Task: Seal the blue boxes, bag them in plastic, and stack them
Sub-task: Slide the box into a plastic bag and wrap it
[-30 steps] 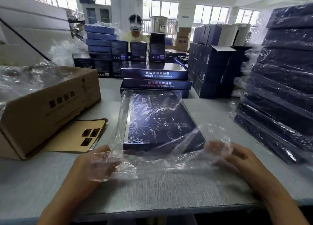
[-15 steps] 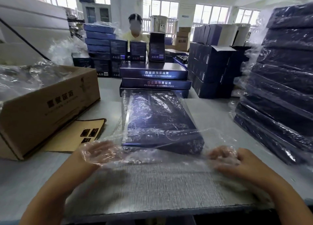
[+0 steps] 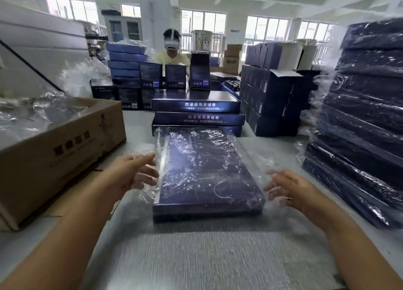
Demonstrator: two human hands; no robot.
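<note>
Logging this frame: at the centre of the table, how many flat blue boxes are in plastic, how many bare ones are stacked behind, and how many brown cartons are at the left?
Flat blue box in plastic: 1
Bare flat blue boxes stacked behind: 3
Brown carton: 1
Total: 5

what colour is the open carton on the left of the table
The carton is brown cardboard with dark printed characters; the head view shows it.
</note>
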